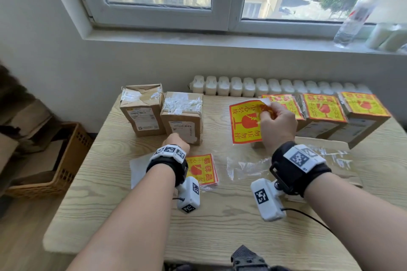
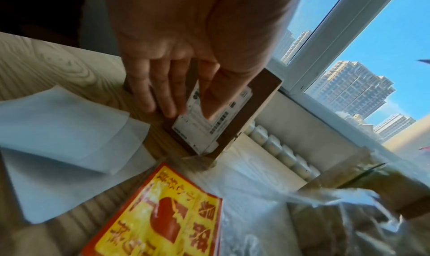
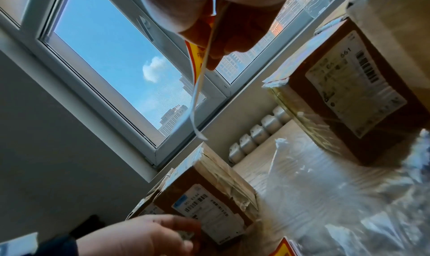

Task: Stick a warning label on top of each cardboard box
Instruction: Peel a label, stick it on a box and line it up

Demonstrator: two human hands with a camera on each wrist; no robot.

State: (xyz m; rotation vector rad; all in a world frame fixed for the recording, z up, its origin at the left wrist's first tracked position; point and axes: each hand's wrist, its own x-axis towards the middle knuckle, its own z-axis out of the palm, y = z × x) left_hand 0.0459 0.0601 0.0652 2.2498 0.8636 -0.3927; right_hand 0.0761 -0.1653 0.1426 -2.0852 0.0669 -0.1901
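A warning label, yellow with a red border and a red broken-glass symbol, is pinched at its upper edge by the curled fingers of the right hand and held in the air above the worktop. The left hand is laid with straight fingers against the front face of the nearer unlabelled cardboard box, which stands upright just beside a second unlabelled box. Three labelled boxes are seen in a row at the right, near the radiator. A stack of spare labels, white backing sheets and clear plastic film lie on the worktop.
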